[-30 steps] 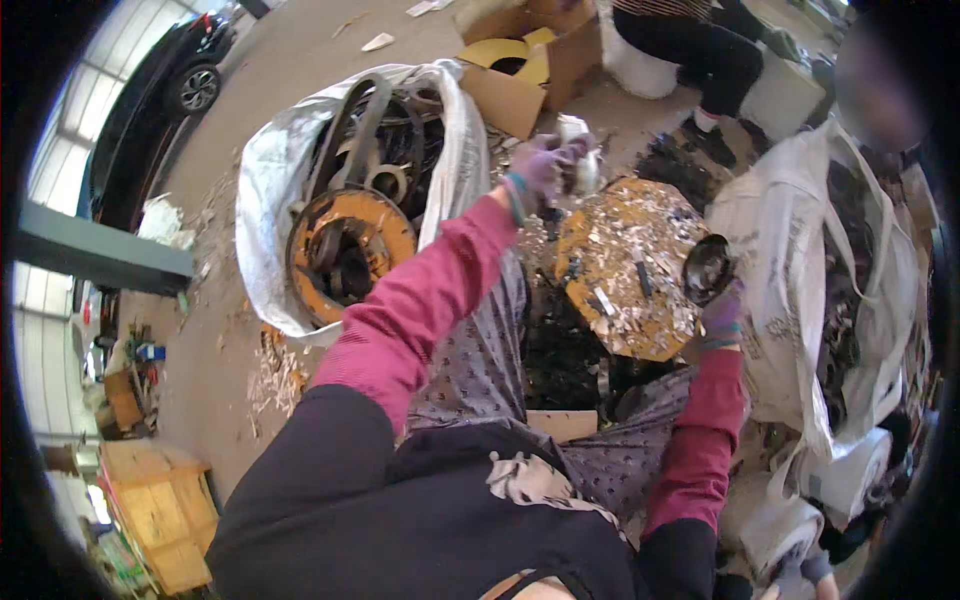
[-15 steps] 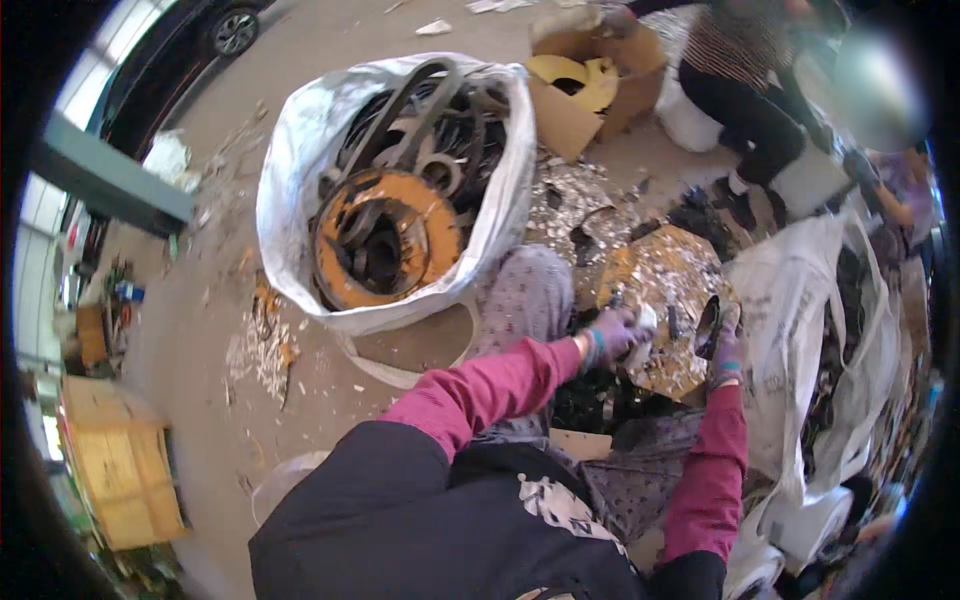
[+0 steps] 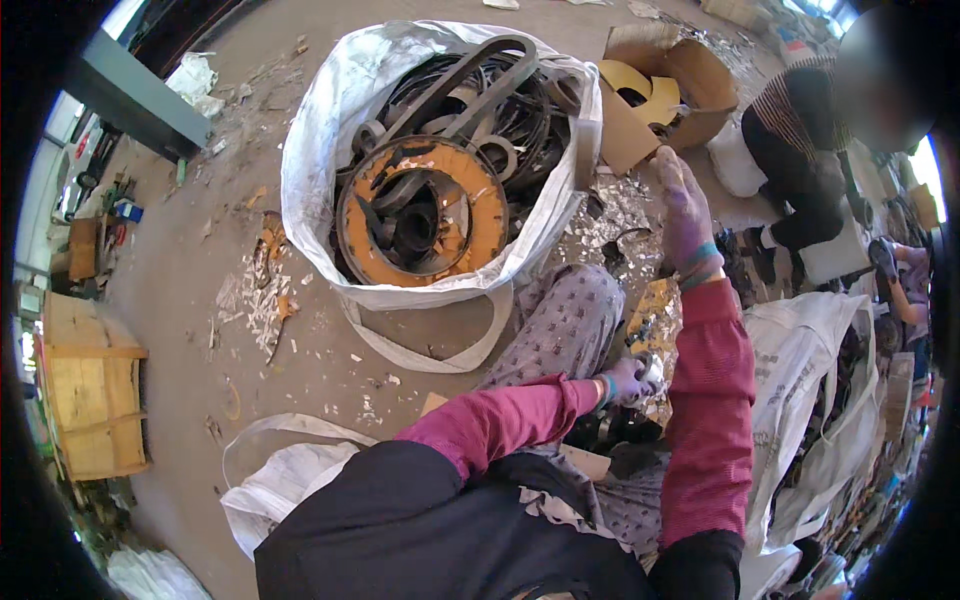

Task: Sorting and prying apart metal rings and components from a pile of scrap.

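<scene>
My left hand point(image 3: 628, 381), in a purple glove, is low over my lap and closed on a small shiny metal piece point(image 3: 652, 371). My right hand point(image 3: 685, 208), also gloved, is raised with its fingers stretched out and nothing visible in it. It hovers between the rim of a big white bulk bag point(image 3: 310, 160) and a cardboard box point(image 3: 690, 70). The bag holds an orange ring point(image 3: 490, 215) and black rubber belts point(image 3: 470, 85). A heap of shiny metal scraps point(image 3: 655, 305) lies under my right forearm.
Another person point(image 3: 800, 130) sits at the upper right beside the box. A second white sack point(image 3: 800, 350) stands on my right. A wooden crate point(image 3: 90, 400) is at the far left, and an empty white sack point(image 3: 290, 475) lies by my left side. Scrap litters the concrete floor.
My left hand came back from the bulk bag down to my lap. My right hand rose from the scrap heap toward the bag and box. The view has shifted toward the bag.
</scene>
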Demonstrator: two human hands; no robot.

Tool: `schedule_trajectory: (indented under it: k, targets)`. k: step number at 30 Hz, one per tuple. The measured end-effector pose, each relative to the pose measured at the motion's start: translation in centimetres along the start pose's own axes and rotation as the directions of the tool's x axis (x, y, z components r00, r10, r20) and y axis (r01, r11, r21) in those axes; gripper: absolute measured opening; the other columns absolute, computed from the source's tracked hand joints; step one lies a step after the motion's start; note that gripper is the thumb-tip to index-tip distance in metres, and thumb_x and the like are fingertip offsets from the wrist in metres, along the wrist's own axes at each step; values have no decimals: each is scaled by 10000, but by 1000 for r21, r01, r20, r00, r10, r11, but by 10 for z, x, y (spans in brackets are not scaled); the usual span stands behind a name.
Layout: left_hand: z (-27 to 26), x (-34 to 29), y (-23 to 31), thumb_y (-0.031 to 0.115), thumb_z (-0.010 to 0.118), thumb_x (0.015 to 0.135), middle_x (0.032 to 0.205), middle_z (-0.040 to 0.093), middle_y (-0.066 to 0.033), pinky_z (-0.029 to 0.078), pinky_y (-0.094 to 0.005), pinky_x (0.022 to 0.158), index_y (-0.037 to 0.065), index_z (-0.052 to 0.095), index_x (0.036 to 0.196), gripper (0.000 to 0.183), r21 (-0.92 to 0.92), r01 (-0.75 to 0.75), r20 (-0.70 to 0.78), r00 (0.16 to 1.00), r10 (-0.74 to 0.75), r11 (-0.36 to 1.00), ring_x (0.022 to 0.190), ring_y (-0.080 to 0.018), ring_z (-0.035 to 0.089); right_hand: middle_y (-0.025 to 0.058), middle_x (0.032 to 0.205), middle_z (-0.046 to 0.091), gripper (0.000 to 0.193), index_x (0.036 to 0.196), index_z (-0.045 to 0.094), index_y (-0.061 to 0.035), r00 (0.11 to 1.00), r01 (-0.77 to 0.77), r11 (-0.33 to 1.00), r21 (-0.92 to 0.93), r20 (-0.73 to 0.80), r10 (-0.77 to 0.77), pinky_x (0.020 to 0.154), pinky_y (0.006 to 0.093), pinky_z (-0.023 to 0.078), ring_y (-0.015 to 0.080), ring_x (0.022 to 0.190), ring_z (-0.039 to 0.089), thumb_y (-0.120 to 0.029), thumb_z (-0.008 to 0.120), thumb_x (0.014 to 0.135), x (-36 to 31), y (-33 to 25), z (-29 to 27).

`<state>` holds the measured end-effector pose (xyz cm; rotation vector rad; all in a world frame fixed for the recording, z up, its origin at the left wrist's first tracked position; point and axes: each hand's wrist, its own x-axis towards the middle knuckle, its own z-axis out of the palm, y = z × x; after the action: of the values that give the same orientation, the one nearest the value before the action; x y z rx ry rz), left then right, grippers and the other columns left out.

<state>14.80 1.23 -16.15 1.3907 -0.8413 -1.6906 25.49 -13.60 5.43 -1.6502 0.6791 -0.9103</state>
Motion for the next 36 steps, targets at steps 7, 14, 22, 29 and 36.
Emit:
schedule_trajectory:
  k: [7, 14, 22, 29, 36]
  targets:
    - [-14, 36, -61, 162, 599, 824, 936, 620, -149, 493, -334, 680, -17, 579, 1023, 268, -190, -67, -61, 997, 56, 980, 807, -197, 601, 113, 1080, 568, 394, 1106, 529, 33, 991, -122, 919, -375, -1, 132, 900, 280, 377, 186, 1014, 511, -300, 470, 903, -137, 10, -86]
    - [-15, -35, 74, 249, 702, 772, 785, 636, -9, 444, -245, 647, 22, 659, 902, 266, 193, -149, 32, 989, 146, 970, 709, -71, 534, 70, 1102, 576, 329, 1145, 527, -7, 654, -639, 596, 487, -63, 754, 925, 300, 386, 178, 1027, 533, -188, 536, 870, -267, 74, -145]
    - [36, -23, 99, 176, 691, 778, 810, 618, -18, 445, -241, 632, 1, 615, 955, 260, 272, -265, 274, 943, 190, 925, 700, -84, 528, 47, 975, 583, 271, 1110, 536, -7, 925, -297, 677, 673, 29, 378, 787, 265, 456, 99, 881, 546, -137, 369, 941, -276, 68, -165]
    - [60, -3, 151, 201, 516, 850, 1042, 583, -94, 417, -306, 857, 44, 590, 1077, 286, 514, -539, 469, 828, 308, 667, 966, -188, 533, 73, 926, 611, 266, 1103, 538, -42, 886, -152, 667, -730, -400, -236, 698, 272, 475, 143, 809, 585, -138, 400, 897, -283, 74, -214]
    - [-2, 25, 128, 192, 544, 853, 1049, 589, -76, 396, -279, 879, 5, 563, 1095, 306, 288, -468, 274, 876, 396, 836, 971, -162, 540, 80, 849, 585, 286, 1044, 567, -36, 741, -569, 118, -814, -570, -355, 698, 290, 460, 191, 781, 558, -131, 487, 786, -458, 60, -304]
